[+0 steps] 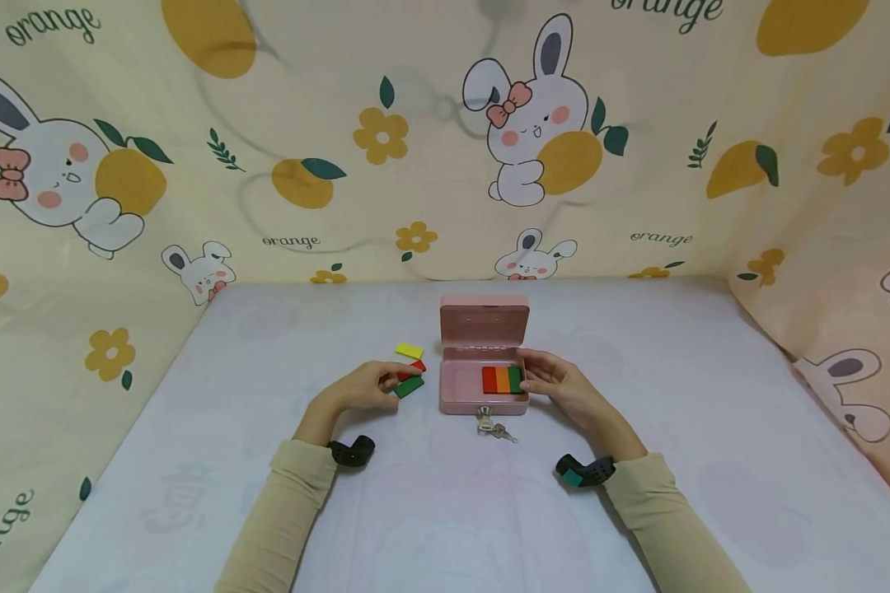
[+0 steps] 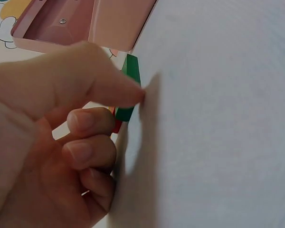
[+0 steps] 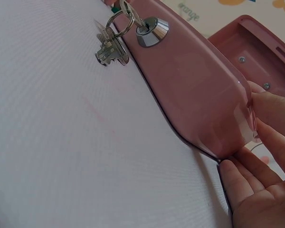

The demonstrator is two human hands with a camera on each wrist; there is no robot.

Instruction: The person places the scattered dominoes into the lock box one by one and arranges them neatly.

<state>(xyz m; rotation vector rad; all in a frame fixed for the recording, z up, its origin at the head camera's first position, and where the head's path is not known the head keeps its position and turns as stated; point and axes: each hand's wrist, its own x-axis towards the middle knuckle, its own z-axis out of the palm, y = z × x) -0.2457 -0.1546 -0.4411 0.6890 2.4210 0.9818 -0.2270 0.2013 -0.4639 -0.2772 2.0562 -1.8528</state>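
A pink metal cash box (image 1: 461, 409) stands with its lid (image 1: 484, 321) raised. Inside, at the right, lie a red block (image 1: 488, 380), an orange block (image 1: 502, 380) and a green block (image 1: 515, 379) side by side. My right hand (image 1: 564, 387) holds the box's right wall, thumb at the rim and fingers along the outside. Left of the box, my left hand (image 1: 359, 385) reaches over loose blocks. Its index finger lies over another red block (image 1: 418, 365), partly hidden. The thumb comes down beside a second green block (image 2: 130, 71), with the other fingers curled.
A yellow block (image 1: 409, 351) lies just beyond the left hand. Keys (image 1: 501, 432) hang on a ring from the lock (image 3: 153, 32) at the box front. A patterned cloth (image 1: 386, 214) rises behind the white table surface (image 1: 445, 511).
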